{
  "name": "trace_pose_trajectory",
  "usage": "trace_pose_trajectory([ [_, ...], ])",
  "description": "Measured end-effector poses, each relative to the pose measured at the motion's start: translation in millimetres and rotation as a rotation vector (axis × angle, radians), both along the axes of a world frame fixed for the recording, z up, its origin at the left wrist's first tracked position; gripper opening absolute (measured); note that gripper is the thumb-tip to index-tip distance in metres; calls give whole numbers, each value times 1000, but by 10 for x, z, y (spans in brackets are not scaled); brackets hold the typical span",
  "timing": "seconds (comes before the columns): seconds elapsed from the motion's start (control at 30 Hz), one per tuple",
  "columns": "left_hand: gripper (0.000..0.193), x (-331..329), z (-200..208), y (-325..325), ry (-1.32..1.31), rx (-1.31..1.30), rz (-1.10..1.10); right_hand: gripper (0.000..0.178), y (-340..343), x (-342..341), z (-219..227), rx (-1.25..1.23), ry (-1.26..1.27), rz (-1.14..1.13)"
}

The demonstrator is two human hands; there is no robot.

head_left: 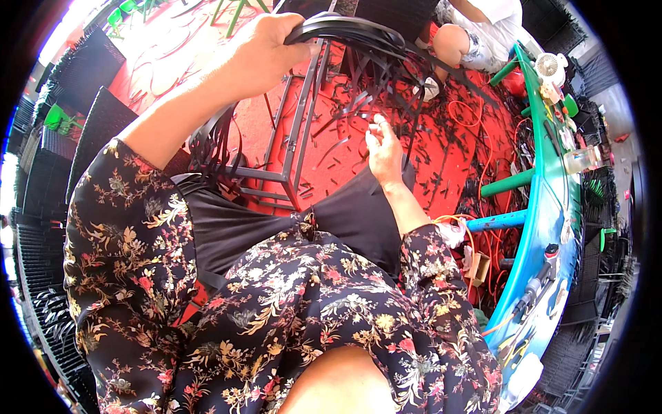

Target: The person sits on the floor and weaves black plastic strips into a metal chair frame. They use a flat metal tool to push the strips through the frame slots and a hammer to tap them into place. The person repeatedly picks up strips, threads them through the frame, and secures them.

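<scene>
My left hand (272, 52), raised at the upper middle, is closed around a bundle of flat black strips (352, 29) that bends away to the right. Loose ends hang down from the bundle. Lower and to the right is my right hand (384, 150), its fingers curled together near the hanging ends. Whether a strip lies between those fingertips is too small to tell. Between my arms stands a dark metal frame (288, 165) of square tubing. More black strips (215, 141) hang at its left side, below my left forearm.
Black strip scraps litter the red floor (420, 176). On the right, a green and blue table (541, 200) carries a small fan (550, 67), a glass jar (583, 160) and tools. Another person (476, 41) sits at the far right. Black woven panels (89, 65) stand left.
</scene>
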State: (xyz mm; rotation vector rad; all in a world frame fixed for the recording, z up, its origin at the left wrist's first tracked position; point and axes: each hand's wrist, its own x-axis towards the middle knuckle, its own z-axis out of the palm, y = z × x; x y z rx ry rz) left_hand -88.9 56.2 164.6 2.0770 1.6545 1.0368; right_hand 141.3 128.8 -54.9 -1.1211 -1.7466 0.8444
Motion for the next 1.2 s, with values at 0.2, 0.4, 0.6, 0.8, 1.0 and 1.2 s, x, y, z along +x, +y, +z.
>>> trace_pose_trajectory([
  [0.2,26,3,19,-61,-53,-29,-43,51,109,-140,-107,-36,85,131],
  [0.4,25,64,62,-141,-293,-72,-77,48,366,83,-394,-26,-34,232],
  [0.6,23,71,60,-203,-375,-23,-141,57,371,230,-176,73,-306,403],
  [0.8,23,147,263,-237,-357,-217,3,46,288,62,-232,-127,-278,405],
  [1.0,20,0,140,-205,-293,-115,70,65,-80,52,-39,63,-499,227],
  [1.2,20,7,35,-169,-310,-45,-12,24,-1008,211,401,348,-34,254],
])
